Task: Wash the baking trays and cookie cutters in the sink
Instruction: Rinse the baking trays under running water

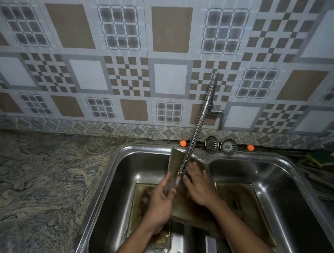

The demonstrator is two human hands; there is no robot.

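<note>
Head view: where was the baking tray (175, 162)?
— Between the hands, under the faucet (198, 121), long side running away; left hand (161, 199) gripped its edge, right hand (198, 184) lay flat on it.

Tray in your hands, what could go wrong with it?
The tray is tilted and only the left hand grips its edge, so it might slip onto the other tray lying in the left basin. The faucet hose points right at it, so water could splash over the sink rim.
</note>
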